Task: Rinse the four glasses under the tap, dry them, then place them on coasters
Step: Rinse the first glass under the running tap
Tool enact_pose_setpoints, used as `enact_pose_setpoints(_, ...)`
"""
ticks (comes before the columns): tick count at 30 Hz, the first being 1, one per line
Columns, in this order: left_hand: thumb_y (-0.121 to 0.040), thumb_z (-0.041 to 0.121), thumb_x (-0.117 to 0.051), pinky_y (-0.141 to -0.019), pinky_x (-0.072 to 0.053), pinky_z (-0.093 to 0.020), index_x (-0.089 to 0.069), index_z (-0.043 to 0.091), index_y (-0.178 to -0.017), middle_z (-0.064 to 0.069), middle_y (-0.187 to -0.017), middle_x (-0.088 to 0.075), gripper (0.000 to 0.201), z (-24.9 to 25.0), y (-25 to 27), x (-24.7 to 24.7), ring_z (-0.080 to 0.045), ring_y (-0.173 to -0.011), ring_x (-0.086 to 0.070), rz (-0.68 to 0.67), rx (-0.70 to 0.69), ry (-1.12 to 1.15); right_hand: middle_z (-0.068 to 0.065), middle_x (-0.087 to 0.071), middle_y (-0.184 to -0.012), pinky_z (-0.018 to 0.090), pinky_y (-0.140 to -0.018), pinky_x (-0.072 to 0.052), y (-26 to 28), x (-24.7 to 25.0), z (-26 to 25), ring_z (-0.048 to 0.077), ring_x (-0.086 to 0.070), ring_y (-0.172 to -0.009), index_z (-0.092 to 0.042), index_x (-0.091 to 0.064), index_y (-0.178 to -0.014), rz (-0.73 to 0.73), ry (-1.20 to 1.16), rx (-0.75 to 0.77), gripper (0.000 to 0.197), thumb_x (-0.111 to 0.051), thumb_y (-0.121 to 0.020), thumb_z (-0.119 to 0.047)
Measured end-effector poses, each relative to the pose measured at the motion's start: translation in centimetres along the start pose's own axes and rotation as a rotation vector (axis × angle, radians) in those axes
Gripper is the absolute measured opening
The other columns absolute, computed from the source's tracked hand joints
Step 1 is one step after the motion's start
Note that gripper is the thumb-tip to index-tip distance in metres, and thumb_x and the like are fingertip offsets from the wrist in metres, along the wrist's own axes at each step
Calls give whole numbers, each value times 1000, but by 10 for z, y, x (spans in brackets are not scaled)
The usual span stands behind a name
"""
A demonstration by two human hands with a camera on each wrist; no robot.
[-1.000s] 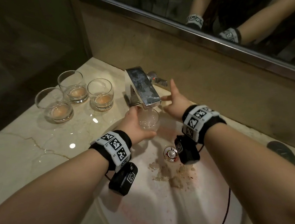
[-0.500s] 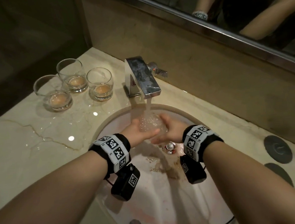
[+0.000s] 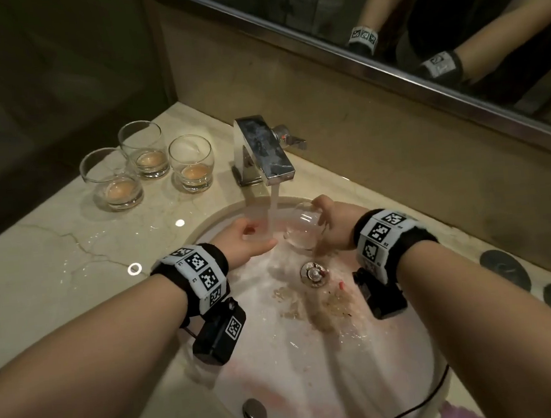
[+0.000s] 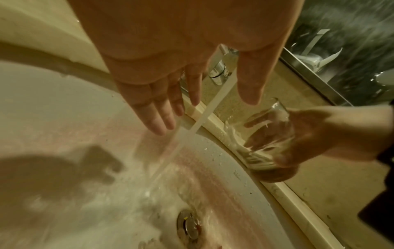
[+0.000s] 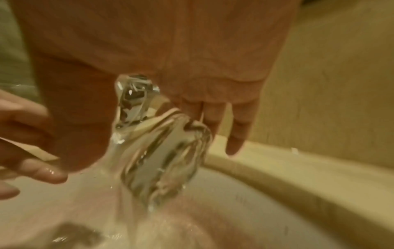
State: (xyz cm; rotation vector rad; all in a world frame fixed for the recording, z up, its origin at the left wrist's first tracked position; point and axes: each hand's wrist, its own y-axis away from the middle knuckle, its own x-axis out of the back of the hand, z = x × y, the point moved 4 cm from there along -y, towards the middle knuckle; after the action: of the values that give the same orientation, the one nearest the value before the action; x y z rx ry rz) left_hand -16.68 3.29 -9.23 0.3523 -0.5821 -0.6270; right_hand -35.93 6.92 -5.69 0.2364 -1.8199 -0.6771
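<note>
Now the right hand (image 3: pixel 330 224) grips the glass (image 3: pixel 302 229), tipped sideways over the sink (image 3: pixel 399 381), mouth toward the stream (image 3: pixel 275 209) just to its left. The left hand (image 3: pixel 245 239) hovers with fingers spread and empty, on the stream's far side (three murky glasses (image 3: pixel 145 168) wait on the counter). So the right hand is nearer; I'd say it needs only a short shift leftward.

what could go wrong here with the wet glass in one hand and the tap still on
1. The right hand alone grips the wet glass over the hard sink; a slip could chip it.
2. The left hand is open beside the water stream, giving no support.
3. Three glasses holding brownish dregs stand near the tap; a reaching arm might knock them.
</note>
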Motion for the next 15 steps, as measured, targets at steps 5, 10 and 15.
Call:
enact_pose_setpoints(5,-83,33,-67,-79,-45,-24,-37,16,-139,2,-129,-47,66,2,3,13,-14,-106,-50,-11,-25,28,-1,-49,-129,32,-86,-49,-9,-30,-10,16,-56,-99,-19,-22,-140,156,-469,11,92,-81,-70,-19)
enact_pose_setpoints(10,-79,38,-70,-91,-47,-34,-39,20,-137,-3,-133,-47,68,-1,-4,21,-18,-113,-52,-54,-29,-19,3,-45,-139,25,-93,-39,-19,-42,-20,22,-51,-118,-17,-20,-143,201,-662,-43,91,-79,-74,-15)
enact_pose_setpoints(15,-80,37,-69,-93,-48,-35,-37,19,-138,-5,-135,-47,69,0,-7,24,-18,-119,-49,-82,-60,-47,6,-39,-146,26,-93,-35,-20,-42,-25,24,-45,-126,-19,-17,-145,235,-650,-49,94,-79,-74,-16)
